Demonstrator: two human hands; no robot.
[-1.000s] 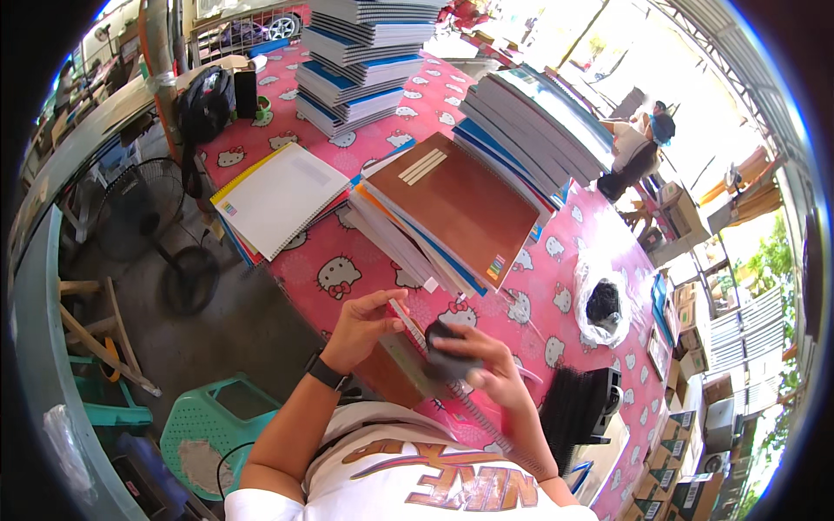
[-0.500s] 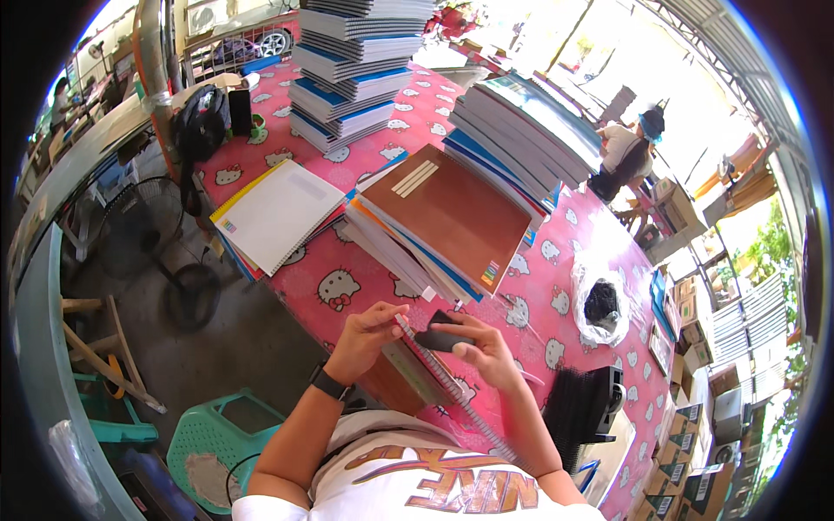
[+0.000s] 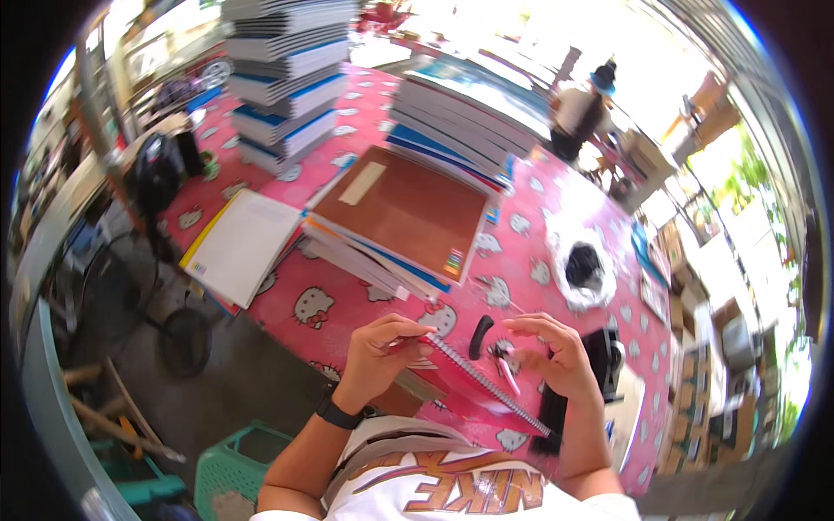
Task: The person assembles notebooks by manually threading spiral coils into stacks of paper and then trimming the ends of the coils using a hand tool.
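My left hand (image 3: 382,358), with a dark band on its wrist, is closed in a pinch on the upper end of a spiral-bound notebook (image 3: 465,382). The notebook's coil slants down to the right in front of my shirt. My right hand (image 3: 556,352) is apart from the coil, fingers spread and curved, with nothing in its grasp. Just left of those fingers, on the pink patterned tablecloth, is a hand tool like pliers (image 3: 480,337) with a dark curved handle. A pink handle shows below it; blur hides how the parts join.
Ahead lies a notebook pile topped by a brown cover (image 3: 404,213), with taller stacks (image 3: 287,87) behind. White notebooks (image 3: 243,247) lie at left. A plastic bag (image 3: 586,271) with black contents and a bundle of black coils (image 3: 552,412) are at right. A person (image 3: 578,113) works beyond.
My right hand has let go of the dark-handled tool and opened, moving right. The tool now lies on the table. My left hand still pinches the coil end. The view has shifted.
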